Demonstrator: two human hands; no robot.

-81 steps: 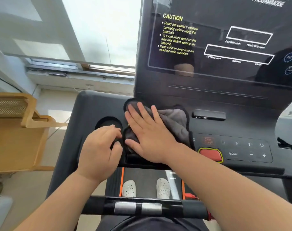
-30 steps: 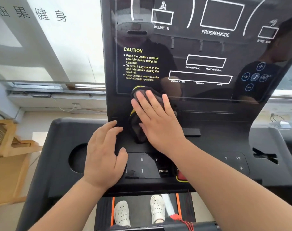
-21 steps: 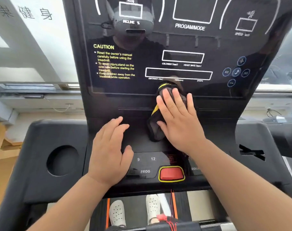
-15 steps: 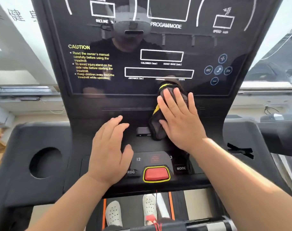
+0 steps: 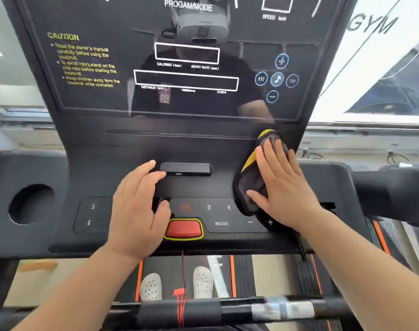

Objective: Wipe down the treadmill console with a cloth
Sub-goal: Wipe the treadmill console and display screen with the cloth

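While right hand [image 5: 283, 187] presses cloth [image 5: 250, 181] flat-fingered on console [image 5: 203, 149] | left hand [image 5: 136, 211] rests spread

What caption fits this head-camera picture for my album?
Right hand presses a cloth on the console; left hand rests beside the red button.

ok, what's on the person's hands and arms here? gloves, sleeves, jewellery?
Nothing worn shows. The left hand and right hand are bare: no gloves, rings or wristbands. The left forearm and right forearm are bare too, no sleeve in frame.
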